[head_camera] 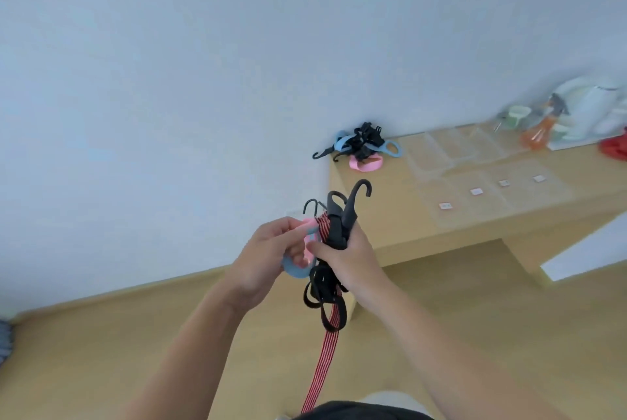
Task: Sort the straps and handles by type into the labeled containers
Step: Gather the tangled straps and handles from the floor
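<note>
Where the hands meet: in mid-air above the wooden floor, in front of the near-left corner of the desk (441, 226), with a white wall behind.
Left hand (264, 260): fingers curled, pinching a pink handle (309, 223); a blue handle (294, 269) loops out below its fingers.
Right hand (346, 262): clenched around a bundle of black straps (322, 287), thumb touching the pink handle.
Hooks (353, 202): black, sticking up out of the top of the right fist.
Striped cord (322, 362): red and black, gripped in the same bundle, hanging straight down past the bottom edge of view.
Strap loops: black, dangling just under the right hand, over the striped cord.
Pile (361, 143): more black straps with hooks, blue handles and a pink handle, heaped on the far-left corner of the desk against the wall.
Containers (451, 151): clear, shallow, set side by side on the desk right of the pile, well apart from both hands.
Labels (476, 191): small white tags along the containers' near edge; the print is too small to read.
Spray bottle (537, 133): orange, at the far right end of the desk.
Kettle (587, 107): white, just right of the spray bottle.
</note>
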`<state>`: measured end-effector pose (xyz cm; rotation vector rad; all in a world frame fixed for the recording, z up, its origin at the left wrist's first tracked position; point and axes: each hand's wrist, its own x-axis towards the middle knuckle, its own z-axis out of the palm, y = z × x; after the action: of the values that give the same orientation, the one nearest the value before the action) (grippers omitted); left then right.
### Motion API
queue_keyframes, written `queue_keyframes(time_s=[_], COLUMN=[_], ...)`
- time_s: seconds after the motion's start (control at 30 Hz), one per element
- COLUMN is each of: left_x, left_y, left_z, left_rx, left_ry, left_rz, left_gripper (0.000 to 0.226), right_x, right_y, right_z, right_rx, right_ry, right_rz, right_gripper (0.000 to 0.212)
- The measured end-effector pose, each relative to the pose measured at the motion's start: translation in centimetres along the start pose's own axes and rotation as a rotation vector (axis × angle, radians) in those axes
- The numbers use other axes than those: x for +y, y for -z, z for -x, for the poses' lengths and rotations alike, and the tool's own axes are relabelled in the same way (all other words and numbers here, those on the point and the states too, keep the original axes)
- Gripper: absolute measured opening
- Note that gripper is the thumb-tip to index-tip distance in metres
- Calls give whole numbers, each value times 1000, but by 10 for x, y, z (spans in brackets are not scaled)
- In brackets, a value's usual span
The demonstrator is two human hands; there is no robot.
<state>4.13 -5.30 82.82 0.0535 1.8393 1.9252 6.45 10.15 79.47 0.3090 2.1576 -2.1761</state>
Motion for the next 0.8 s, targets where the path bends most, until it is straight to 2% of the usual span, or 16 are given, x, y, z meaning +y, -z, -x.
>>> queue_keyframes(time_s=[0.23,0.43,0.53,0.67,0.8], left_x=[36,56,62,68,63], left_y=[-34,-60,-69,-78,-81], left_z=[-5,-21,-32,-46,-61], left_rx=[-75,-79,-96,-92,5], left_ry=[-65,-75,-85,-102,-183], left_rz=[-135,-77,-123,-157,-281], left_gripper=[40,27,34,38,31], right_x=[-20,-36,-40,-51,-65], right_y=[36,60,75,96,114], right_z=[-10,-24,-34,-51,-73], right_rx=[-87,10,23,-143,-201], right_ry=[52,102,103,63,-36], right_rz=[46,-38,-27,20,55], right_gripper=[12,28,42,18,16])
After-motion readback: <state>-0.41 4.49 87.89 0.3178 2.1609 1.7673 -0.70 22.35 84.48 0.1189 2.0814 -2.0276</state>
